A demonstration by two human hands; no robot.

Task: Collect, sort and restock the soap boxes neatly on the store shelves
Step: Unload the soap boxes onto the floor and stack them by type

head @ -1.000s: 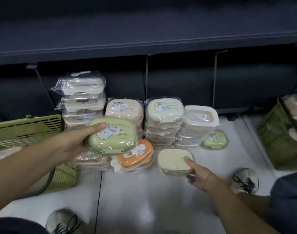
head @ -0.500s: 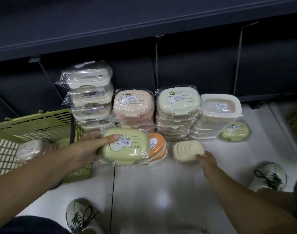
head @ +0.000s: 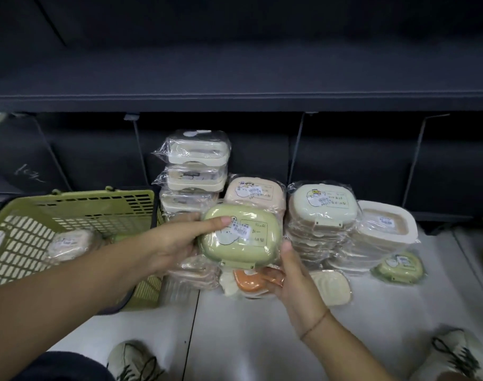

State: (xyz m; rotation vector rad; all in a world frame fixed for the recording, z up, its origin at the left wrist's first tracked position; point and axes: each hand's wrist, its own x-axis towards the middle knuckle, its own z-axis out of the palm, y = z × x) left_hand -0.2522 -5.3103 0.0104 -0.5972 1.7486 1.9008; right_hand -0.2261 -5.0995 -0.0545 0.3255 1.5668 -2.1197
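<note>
Green soap box is held above the floor, long axis left-right. Left hand grips its left end, thumb on top. Right hand is at the right end, thumb touching; fingers lie underneath, grip unclear. Matching green box lies on the floor far right, so the right hand is likely nearer.

Bare floor lies open before stacked boxes.
</note>
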